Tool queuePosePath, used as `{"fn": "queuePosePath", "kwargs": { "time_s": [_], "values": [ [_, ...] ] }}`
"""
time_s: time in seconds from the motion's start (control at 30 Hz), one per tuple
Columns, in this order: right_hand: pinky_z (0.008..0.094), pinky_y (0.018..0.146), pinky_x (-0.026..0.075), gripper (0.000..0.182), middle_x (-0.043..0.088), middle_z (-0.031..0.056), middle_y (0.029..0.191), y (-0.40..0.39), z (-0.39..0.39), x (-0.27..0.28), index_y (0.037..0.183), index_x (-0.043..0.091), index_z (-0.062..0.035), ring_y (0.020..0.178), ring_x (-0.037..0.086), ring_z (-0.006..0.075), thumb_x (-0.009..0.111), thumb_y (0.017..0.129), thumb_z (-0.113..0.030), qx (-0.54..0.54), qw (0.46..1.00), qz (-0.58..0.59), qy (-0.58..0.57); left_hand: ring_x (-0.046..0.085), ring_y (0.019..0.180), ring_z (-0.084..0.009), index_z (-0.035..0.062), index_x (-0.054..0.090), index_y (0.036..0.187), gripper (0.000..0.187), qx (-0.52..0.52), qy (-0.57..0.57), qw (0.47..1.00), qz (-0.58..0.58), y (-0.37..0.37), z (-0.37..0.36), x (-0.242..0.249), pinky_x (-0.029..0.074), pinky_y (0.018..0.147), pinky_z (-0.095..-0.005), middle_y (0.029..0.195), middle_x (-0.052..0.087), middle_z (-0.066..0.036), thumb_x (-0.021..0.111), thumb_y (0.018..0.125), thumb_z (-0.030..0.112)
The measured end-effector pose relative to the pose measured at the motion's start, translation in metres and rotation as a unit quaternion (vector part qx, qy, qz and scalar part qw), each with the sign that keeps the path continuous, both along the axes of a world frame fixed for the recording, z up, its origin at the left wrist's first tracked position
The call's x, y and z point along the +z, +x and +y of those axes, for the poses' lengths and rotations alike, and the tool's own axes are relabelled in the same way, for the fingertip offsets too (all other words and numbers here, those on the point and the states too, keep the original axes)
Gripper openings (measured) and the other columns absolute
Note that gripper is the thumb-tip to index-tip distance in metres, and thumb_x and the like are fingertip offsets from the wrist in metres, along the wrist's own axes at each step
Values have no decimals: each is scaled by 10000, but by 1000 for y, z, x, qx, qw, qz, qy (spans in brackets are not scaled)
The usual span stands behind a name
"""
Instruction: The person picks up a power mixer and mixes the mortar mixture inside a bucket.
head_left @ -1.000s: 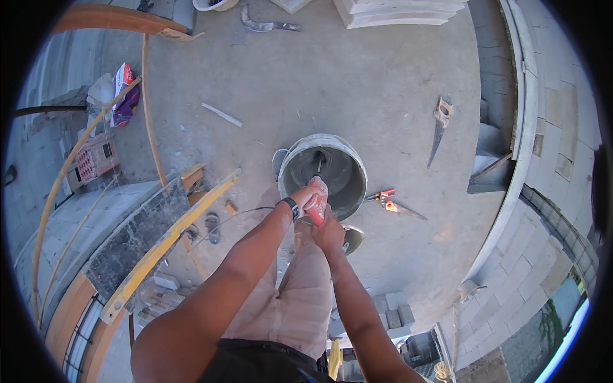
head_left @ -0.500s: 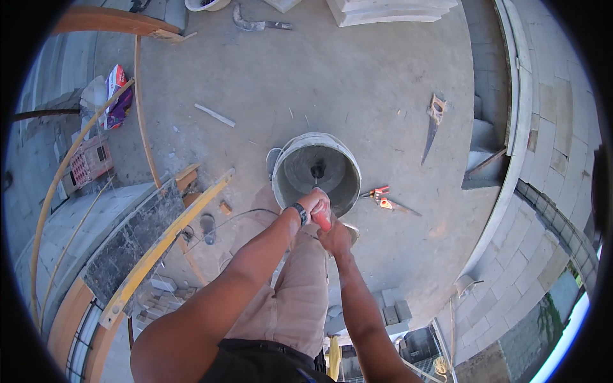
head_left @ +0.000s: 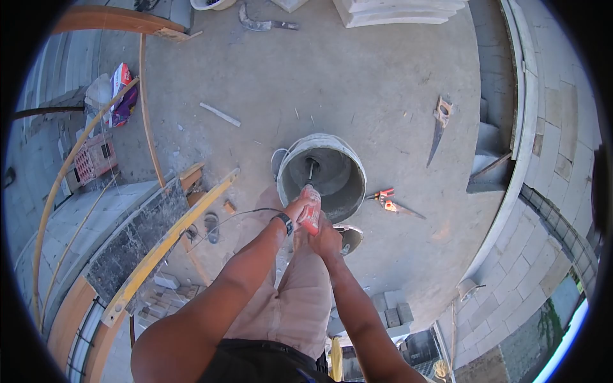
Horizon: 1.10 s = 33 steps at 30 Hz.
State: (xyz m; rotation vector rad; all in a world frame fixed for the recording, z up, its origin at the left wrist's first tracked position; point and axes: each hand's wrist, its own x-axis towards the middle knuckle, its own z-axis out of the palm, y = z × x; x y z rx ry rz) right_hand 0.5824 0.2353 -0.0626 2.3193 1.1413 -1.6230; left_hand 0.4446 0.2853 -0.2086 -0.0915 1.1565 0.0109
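A red power tool [head_left: 310, 209], smeared with grey, is held over the near rim of a large bucket [head_left: 357, 167]. Its metal shaft reaches down into the bucket, toward the far left of the grey mix [head_left: 332, 182]; the shaft's lower end is hard to make out. My left hand [head_left: 296, 210], with a dark watch on the wrist, is closed round the tool's left side. My right hand [head_left: 327, 240] grips its rear end. A cable runs off to the left from the tool.
A smaller bucket [head_left: 350, 239] stands by my legs. Red-handled pliers [head_left: 383, 193] and two handsaws, one farther off [head_left: 440, 115], lie to the right. A yellow level [head_left: 172, 246] slants across the left, near a sandal [head_left: 211, 228].
Both hands and the tool have moved back toward my body and slightly left. The shaft has shifted to the left within the bucket, and more of the red tool shows.
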Motion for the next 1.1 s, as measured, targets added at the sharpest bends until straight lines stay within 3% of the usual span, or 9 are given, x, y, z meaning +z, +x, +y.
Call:
{"fn": "queuePosePath", "kwargs": {
  "time_s": [0.17, 0.23, 0.37, 0.63, 0.7, 0.77, 0.87, 1.0, 1.1],
  "values": [
    [480, 844, 523, 632, 637, 236, 1128, 13, 26, 7, 1363, 465, -71, 990, 655, 393, 642, 810, -320, -43, 998, -39, 12, 655, 802, -211, 64, 570, 1063, 284, 7, -20, 999, -44, 44, 50, 29, 552, 757, -384, 906, 640, -80, 658, 805, 148],
    [481, 852, 517, 582, 650, 231, 1107, 23, 33, 11, 1312, 497, -73, 998, 651, 398, 650, 794, -290, -63, 997, -41, -6, 592, 578, -147, 110, 581, 954, 252, -43, -53, 998, -17, 62, 58, 32, 536, 656, -415, 683, 592, -27, 688, 756, 226],
    [481, 872, 504, 539, 668, 219, 1077, 42, 36, 14, 1273, 522, -96, 1014, 641, 403, 646, 777, -267, -93, 995, -32, 0, 628, 705, -189, 162, 616, 854, 174, -109, -52, 993, 0, 83, 59, 24, 528, 718, -448, 818, 637, -30, 704, 722, 234],
    [480, 897, 494, 547, 670, 222, 1084, 61, 32, 20, 1285, 548, -144, 1035, 627, 406, 632, 748, -209, -52, 997, 16, -58, 610, 763, -216, 169, 601, 785, 164, -46, -63, 996, 44, 87, 47, 57, 507, 771, -503, 810, 616, -35, 722, 704, 244],
    [477, 892, 501, 571, 663, 217, 1112, 56, 21, 13, 1309, 533, -145, 1031, 633, 400, 633, 752, -218, -35, 998, 30, -47, 622, 754, -218, 140, 606, 856, 200, -51, -47, 987, 142, 80, 37, 60, 530, 745, -467, 820, 617, -53, 716, 712, 225],
    [474, 888, 508, 596, 656, 212, 1141, 44, 10, 2, 1334, 518, -146, 1027, 638, 393, 634, 755, -227, -16, 998, 47, -30, 642, 759, -230, 99, 599, 962, 268, -40, -40, 997, 56, 48, 11, 12, 551, 708, -429, 858, 621, -72, 702, 730, 185],
    [468, 870, 521, 671, 640, 192, 1178, 25, -2, -2, 1390, 455, -114, 985, 658, 380, 643, 760, -246, 0, 1000, 8, 21, 660, 737, -228, 66, 585, 1014, 229, 29, -26, 999, 24, 36, 19, 40, 556, 717, -394, 840, 642, -84, 647, 815, 158],
    [470, 829, 536, 735, 627, 207, 1163, 7, 1, -1, 1432, 373, -64, 947, 672, 375, 644, 784, -283, 26, 999, -16, -20, 663, 758, -216, 70, 581, 1063, 277, 5, -11, 1000, -29, 16, 13, 24, 560, 727, -370, 882, 646, -79, 658, 817, 171],
    [475, 801, 545, 729, 627, 219, 1148, 3, 3, -2, 1430, 362, -59, 946, 676, 374, 638, 805, -314, 11, 999, -30, -35, 664, 773, -211, 73, 580, 1074, 304, -3, 26, 1000, -4, 35, 38, 54, 564, 723, -378, 893, 645, -81, 676, 813, 194]
  ]
}}
